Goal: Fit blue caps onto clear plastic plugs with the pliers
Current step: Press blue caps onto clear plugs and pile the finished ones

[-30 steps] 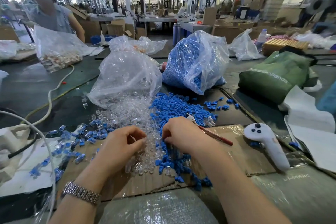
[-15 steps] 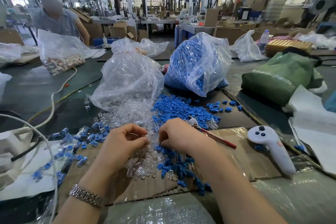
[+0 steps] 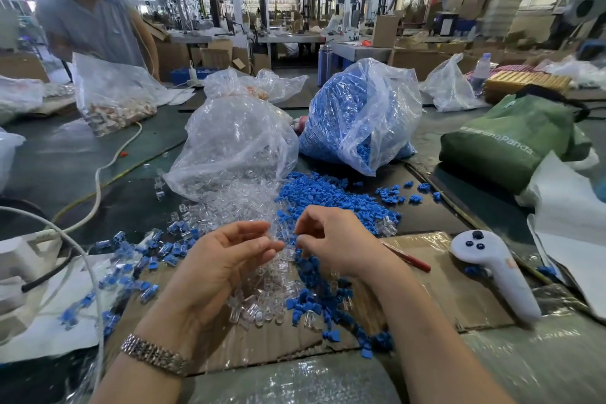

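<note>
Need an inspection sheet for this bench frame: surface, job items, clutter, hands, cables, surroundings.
Surface: dark table with a cardboard sheet under the work area.
Job's things: loose clear plugs and blue caps heaped together; capped plugs scattered to the left; pliers with red handles lying behind the right wrist, not in use.
Clutter: white controller, green bag, bag of clear plugs, bag of blue caps.
Hands: left hand pinches a clear piece, hard to make out; right hand pinches a small blue piece.
Cables: white cable crosses the table on the left.
Surroundings: another person at the far side; cartons behind.
</note>
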A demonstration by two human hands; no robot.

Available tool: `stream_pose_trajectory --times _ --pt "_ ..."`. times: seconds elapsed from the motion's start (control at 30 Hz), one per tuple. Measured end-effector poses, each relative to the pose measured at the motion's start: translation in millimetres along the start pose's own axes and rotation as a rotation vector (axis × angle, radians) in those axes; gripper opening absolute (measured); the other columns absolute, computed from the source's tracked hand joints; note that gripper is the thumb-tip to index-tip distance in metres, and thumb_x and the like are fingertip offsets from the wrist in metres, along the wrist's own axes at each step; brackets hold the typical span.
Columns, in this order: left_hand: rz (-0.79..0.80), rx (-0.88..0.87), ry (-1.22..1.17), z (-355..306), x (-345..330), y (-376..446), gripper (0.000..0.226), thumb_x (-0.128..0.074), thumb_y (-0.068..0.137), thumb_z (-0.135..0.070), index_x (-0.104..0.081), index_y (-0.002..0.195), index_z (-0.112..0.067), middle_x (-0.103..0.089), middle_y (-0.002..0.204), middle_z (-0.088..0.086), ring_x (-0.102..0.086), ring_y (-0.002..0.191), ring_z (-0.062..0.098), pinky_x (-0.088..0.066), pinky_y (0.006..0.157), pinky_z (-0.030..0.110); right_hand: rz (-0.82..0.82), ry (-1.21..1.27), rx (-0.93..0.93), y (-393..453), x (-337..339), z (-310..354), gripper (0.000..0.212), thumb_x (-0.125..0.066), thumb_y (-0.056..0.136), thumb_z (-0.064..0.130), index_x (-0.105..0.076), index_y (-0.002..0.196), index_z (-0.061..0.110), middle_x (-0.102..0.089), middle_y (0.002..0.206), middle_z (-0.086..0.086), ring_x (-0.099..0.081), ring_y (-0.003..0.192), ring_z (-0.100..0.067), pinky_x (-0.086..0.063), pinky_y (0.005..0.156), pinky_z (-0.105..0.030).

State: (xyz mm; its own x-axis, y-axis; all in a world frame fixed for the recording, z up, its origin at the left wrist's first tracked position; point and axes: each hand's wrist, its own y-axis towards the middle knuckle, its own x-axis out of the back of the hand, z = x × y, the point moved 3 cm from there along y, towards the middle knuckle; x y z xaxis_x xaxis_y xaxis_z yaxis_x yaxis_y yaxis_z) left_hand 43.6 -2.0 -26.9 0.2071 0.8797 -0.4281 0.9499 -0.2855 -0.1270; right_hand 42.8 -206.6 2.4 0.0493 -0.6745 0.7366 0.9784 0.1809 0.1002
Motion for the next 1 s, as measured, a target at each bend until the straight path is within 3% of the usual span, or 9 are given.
stream_pose_trajectory --times 0.17,0.27,0.4,0.47,0.63,0.77,0.9,1.0 --pt "0.015 0.003 -0.12 -3 -5 -2 0.03 -0.07 0.083 0.0 -0.065 0.112 0.007 -0.072 0.105 0.027 -0.075 0.095 0.035 -0.062 0.071 0.028 -0.015 0.296 0.022 -2 1 6 0.015 -0.063 0.1 0.016 -0.071 0.109 0.025 -0.077 0.09 0.002 -0.073 0.08 -0.008 -0.061 0.086 -0.031" --pt "0.039 0.008 -0.168 -4 -5 -3 0.028 -0.068 0.086 -0.002 -0.066 0.112 0.006 -0.072 0.104 0.027 -0.075 0.093 0.034 -0.062 0.07 0.028 -0.04 0.401 0.021 -3 3 9 0.013 -0.064 0.1 0.011 -0.071 0.104 0.02 -0.076 0.088 -0.001 -0.074 0.077 -0.013 -0.061 0.083 -0.032" --pt "0.06 0.01 -0.17 -5 -5 -4 0.023 -0.07 0.086 -0.002 -0.07 0.108 0.005 -0.071 0.107 0.028 -0.075 0.092 0.033 -0.062 0.071 0.029 -0.033 0.622 0.046 -5 5 14 0.012 -0.071 0.093 0.005 -0.066 0.104 0.009 -0.076 0.08 -0.004 -0.072 0.068 -0.017 -0.057 0.069 -0.023" --pt "0.053 0.008 -0.14 -5 -6 -4 0.022 -0.071 0.085 -0.004 -0.072 0.105 0.003 -0.072 0.106 0.027 -0.075 0.091 0.032 -0.062 0.07 0.029 -0.045 0.67 0.079 -5 6 16 0.012 -0.074 0.09 0.003 -0.069 0.1 0.007 -0.077 0.081 -0.006 -0.073 0.07 -0.018 -0.057 0.07 -0.023" --pt "0.042 0.01 -0.052 -6 -8 -7 0.022 -0.071 0.085 -0.014 -0.074 0.102 0.0 -0.073 0.099 0.022 -0.074 0.083 0.027 -0.062 0.068 0.028 -0.069 0.587 0.171 -7 7 19 0.017 -0.072 0.091 0.004 -0.078 0.101 0.016 -0.078 0.087 -0.001 -0.075 0.083 -0.015 -0.057 0.08 -0.022" --pt "0.043 0.018 -0.004 -6 -13 -9 0.02 -0.072 0.085 -0.019 -0.075 0.098 -0.004 -0.072 0.091 0.017 -0.071 0.071 0.021 -0.06 0.061 0.025 -0.085 0.47 0.225 -10 5 21 0.013 -0.074 0.091 0.007 -0.077 0.097 0.018 -0.077 0.087 0.0 -0.074 0.084 -0.016 -0.061 0.087 -0.034" --pt "0.059 0.036 0.046 -6 -16 -11 0.013 -0.07 0.088 -0.019 -0.076 0.094 -0.008 -0.07 0.084 0.018 -0.067 0.064 0.019 -0.057 0.054 0.022 -0.109 0.315 0.312 -14 2 28 0.015 -0.074 0.09 0.004 -0.077 0.095 0.017 -0.074 0.087 0.005 -0.07 0.083 -0.013 -0.059 0.083 -0.032" --pt "0.096 0.03 0.091 -5 -17 -13 0.015 -0.068 0.09 -0.018 -0.076 0.095 -0.007 -0.071 0.089 0.021 -0.069 0.068 0.022 -0.058 0.058 0.024 -0.114 0.267 0.337 -16 2 29 0.016 -0.073 0.088 0.002 -0.076 0.094 0.017 -0.073 0.085 0.005 -0.07 0.081 -0.012 -0.059 0.08 -0.031"
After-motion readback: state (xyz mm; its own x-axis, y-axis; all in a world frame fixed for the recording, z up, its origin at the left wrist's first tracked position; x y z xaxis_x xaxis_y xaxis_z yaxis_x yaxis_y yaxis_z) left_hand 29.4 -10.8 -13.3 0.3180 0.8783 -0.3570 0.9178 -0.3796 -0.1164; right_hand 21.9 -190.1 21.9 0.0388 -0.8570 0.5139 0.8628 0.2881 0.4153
